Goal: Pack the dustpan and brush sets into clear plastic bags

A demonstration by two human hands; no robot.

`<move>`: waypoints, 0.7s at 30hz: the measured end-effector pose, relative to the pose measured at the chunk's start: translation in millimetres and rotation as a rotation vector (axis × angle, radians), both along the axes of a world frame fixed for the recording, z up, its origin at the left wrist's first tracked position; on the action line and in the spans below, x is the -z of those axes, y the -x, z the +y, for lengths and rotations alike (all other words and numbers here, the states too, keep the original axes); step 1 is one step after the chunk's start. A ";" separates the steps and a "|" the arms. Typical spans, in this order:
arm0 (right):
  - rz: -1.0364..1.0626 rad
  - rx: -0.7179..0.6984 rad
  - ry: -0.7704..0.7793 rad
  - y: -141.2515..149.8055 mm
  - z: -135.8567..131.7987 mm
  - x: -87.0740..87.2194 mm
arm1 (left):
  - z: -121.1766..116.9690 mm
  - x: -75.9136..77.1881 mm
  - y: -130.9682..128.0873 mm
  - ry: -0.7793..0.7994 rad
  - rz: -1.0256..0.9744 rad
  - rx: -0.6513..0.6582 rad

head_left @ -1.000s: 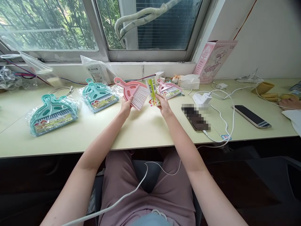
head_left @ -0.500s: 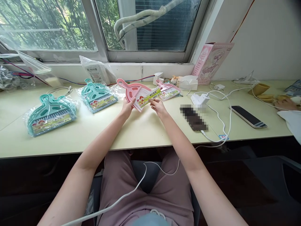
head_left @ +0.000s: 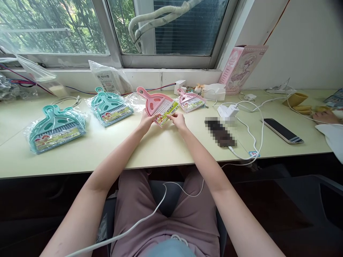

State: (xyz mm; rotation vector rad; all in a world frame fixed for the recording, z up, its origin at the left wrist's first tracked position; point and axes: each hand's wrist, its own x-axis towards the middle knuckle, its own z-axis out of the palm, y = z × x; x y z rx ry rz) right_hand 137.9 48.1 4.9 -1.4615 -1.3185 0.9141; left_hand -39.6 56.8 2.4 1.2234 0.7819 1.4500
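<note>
A pink dustpan-and-brush set is held above the desk, its handle toward the window. My left hand is closed on its lower left side, thumb on top. A green and yellow printed card lies slanted across the white bristles. My right hand pinches the card's lower right edge between thumb and fingertips. Another pink set in clear wrap lies just behind my right hand. Two wrapped teal sets, one nearer and one farther, lie to the left.
A blurred-out dark phone with a white charging cable lies to the right, below a white plug. Farther right are another dark phone and another person's hand. A pink box stands by the wall.
The card has swung from sticking out at the right to lying flatter over the bristles. My right hand has shifted slightly left and down with it; my left hand keeps its hold.
</note>
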 end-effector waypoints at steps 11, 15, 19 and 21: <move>-0.199 0.097 0.024 -0.6 -5.7 -6.2 | -1.2 0.2 -0.6 -0.019 0.008 0.024; -0.024 0.219 -0.060 -0.2 -1.3 -1.9 | -1.7 -0.5 -0.5 -0.025 0.012 0.042; 0.393 0.113 0.018 1.6 0.4 -1.8 | -1.9 -1.2 -2.0 -0.024 0.002 0.058; 0.596 -0.049 0.094 3.6 -0.3 -2.7 | -2.5 -1.7 -3.0 -0.015 0.002 0.067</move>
